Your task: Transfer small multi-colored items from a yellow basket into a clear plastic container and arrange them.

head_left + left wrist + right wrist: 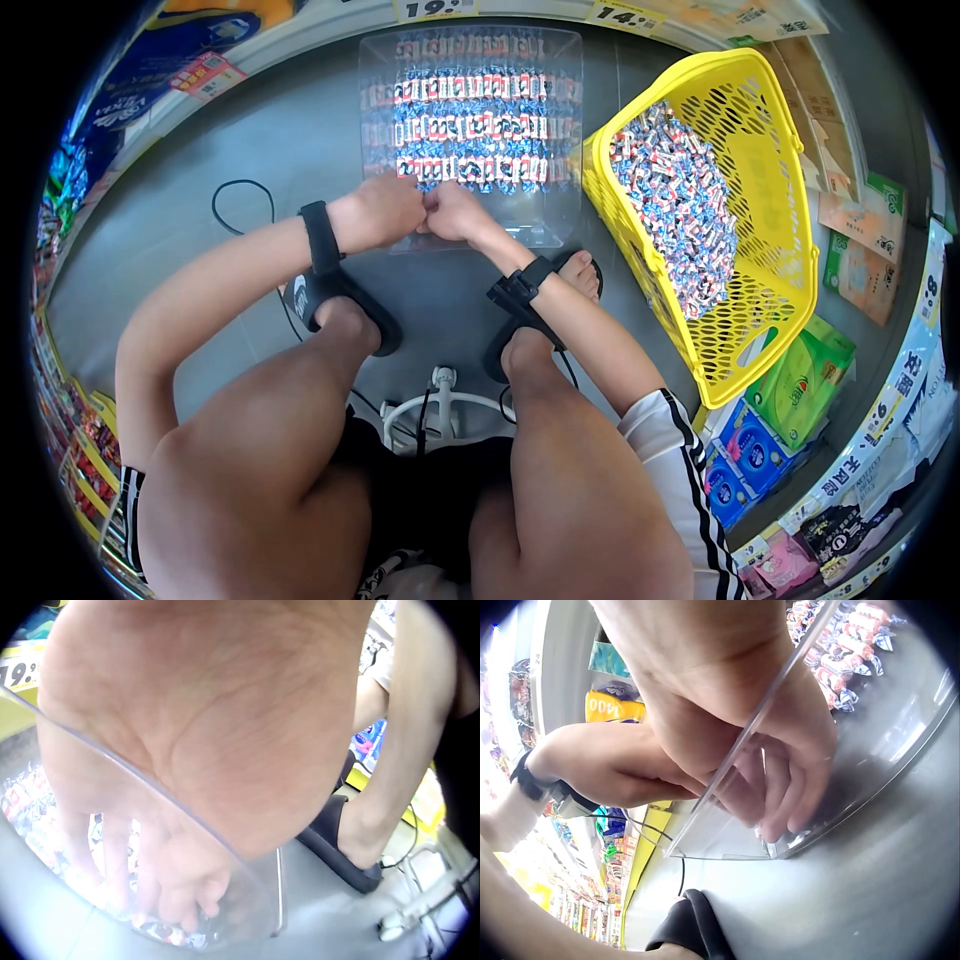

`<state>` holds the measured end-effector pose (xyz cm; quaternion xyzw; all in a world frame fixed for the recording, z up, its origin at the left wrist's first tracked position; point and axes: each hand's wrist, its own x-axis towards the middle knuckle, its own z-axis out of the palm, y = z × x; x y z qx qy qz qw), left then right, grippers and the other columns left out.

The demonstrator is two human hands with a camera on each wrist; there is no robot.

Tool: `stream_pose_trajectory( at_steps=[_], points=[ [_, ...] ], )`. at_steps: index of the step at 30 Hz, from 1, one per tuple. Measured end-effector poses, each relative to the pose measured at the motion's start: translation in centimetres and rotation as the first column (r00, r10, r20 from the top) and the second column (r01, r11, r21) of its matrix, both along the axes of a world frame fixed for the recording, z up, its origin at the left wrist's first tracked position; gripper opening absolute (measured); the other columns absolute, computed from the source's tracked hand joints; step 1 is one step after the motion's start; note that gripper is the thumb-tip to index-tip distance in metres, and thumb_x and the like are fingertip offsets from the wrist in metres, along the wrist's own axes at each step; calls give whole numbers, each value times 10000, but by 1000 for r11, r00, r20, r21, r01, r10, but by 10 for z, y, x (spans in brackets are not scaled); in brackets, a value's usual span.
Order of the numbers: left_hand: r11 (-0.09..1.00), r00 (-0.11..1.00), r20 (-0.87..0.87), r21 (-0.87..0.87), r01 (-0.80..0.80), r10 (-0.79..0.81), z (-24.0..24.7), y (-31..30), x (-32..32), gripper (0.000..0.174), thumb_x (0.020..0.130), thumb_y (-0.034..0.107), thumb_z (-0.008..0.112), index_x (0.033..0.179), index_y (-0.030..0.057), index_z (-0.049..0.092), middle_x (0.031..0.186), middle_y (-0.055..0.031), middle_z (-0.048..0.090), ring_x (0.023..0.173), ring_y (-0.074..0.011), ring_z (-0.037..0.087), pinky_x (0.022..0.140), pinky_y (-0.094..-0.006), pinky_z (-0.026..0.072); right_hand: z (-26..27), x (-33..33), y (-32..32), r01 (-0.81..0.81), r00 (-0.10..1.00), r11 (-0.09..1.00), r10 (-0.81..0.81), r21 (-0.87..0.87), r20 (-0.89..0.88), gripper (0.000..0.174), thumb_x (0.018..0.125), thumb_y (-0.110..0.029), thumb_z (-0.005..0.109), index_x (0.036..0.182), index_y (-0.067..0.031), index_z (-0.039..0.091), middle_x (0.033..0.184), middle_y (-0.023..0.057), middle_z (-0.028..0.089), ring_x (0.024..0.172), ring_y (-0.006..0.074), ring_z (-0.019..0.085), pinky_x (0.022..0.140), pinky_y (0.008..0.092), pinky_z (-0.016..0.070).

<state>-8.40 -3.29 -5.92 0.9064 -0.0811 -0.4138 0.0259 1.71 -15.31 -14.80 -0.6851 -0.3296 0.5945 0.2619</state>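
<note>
A clear plastic box (560, 60) stands on the grey floor, with rows of red, white and blue wrapped candies (470, 120) inside. Both hands meet at the box's near end. My left hand (385, 212) reaches over the wall, its fingers (112, 877) curled down onto candies at the bottom. My right hand (455, 212) is beside it, fingers (780, 802) curled against the box floor on small candies. The left hand (615, 769) also shows through the box wall (727, 757). A yellow basket (620, 220) full of the same candies (680, 210) leans at the right.
I sit on a stool with a white ring base (440, 400), knees apart, black sandals (340, 300) on the floor. A black cable (240, 190) loops at the left. Shelves of packaged goods (800, 390) line the right, price tags (620, 15) the far shelf.
</note>
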Motion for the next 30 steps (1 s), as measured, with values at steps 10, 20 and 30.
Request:
stream_pose_trajectory(
  at_steps=[10,20,30],
  points=[
    [998,997,-38,13,67,-67,1,2,5,161,903,175,697,1020,177,807,1077,6,759,1180,-201,646,962,-382,523,8,-1,2,40,998,998,-37,-47,51,239,824,-176,820,1029,-54,835,995,215,793,974,333,774,888,407,587],
    [997,999,20,-56,-44,45,1,4,6,202,851,134,728,1040,97,789,1102,-44,745,1157,-220,661,949,-386,543,14,1,3,58,996,993,-64,-103,-60,199,805,-97,806,978,0,793,986,204,794,957,312,780,834,401,598],
    [1000,999,37,-8,-22,22,0,3,3,165,866,140,707,998,129,806,1083,-39,754,1151,-220,659,946,-389,533,18,12,-1,54,998,986,-59,-158,-27,253,787,-104,797,1032,-58,836,988,191,802,891,295,786,804,394,615]
  ],
)
